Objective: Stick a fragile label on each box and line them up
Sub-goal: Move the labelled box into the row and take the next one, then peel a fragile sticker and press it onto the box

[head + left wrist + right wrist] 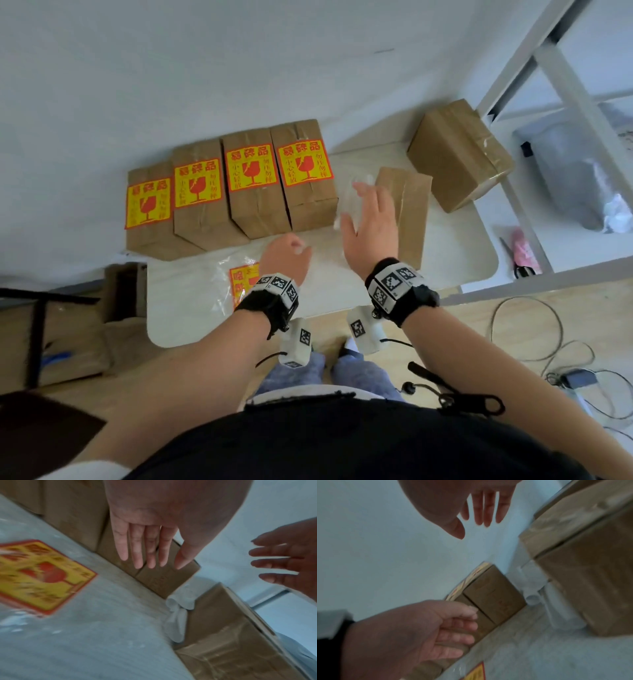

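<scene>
Left hand (286,255) hovering over white table (445,253), fingers straight, holding nothing | right hand (371,222) spread, empty, above unlabelled brown cardboard box (409,212) | four yellow-and-red fragile-labelled cardboard boxes (233,188) standing side-by-side | spare fragile labels (243,281) lying bagged near table's front edge

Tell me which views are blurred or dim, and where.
Head view: sharp on the labelled boxes, slight blur on the right hand. Left wrist view: the label sheet is smeared by motion. Right wrist view: dim and soft throughout, the unlabelled box blurred.
</scene>
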### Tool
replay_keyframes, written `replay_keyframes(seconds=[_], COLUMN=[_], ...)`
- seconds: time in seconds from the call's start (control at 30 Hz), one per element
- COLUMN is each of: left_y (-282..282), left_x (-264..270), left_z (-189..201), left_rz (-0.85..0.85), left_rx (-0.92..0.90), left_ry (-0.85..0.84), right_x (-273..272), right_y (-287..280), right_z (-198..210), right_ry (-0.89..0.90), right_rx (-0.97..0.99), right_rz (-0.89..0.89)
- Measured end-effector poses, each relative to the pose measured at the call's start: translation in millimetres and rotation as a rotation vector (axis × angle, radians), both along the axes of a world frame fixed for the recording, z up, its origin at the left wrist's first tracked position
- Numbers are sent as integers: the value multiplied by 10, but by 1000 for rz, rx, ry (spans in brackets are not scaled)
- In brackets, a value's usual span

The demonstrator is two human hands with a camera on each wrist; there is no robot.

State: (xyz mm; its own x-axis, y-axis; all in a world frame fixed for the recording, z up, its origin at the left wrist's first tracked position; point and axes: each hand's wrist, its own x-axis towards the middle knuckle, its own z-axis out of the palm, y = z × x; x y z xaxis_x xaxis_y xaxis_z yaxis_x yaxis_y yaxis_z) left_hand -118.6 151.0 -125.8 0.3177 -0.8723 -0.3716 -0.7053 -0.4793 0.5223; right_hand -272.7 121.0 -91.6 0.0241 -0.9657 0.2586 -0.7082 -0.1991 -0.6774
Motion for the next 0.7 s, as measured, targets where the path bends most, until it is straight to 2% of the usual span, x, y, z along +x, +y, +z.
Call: replay_keyframes(seconds=[0.13,0.27,0.37,0.47,0.67,0.7], left_y=[227,407,489,519,483,463], left_x=[530,929,1114,1206,1247,1251], left_z=[-230,-336,-445,-552,-675,-695], left_rz=[182,331,349,309,242,244], left_rx=[189,345,400,428,407,403], left_ry=[-61,-160,-138,-90,-130,-106], right_x=[400,689,845,944,913,888], right_y=[156,252,336,403,489,478], right_z=[-232,-579,-835,-982,-1056,-1050], right_ry=[28,110,168,180,284,255], right_rx=[286,624,783,830,740,761], right_rz=[200,246,250,164,-200,-242])
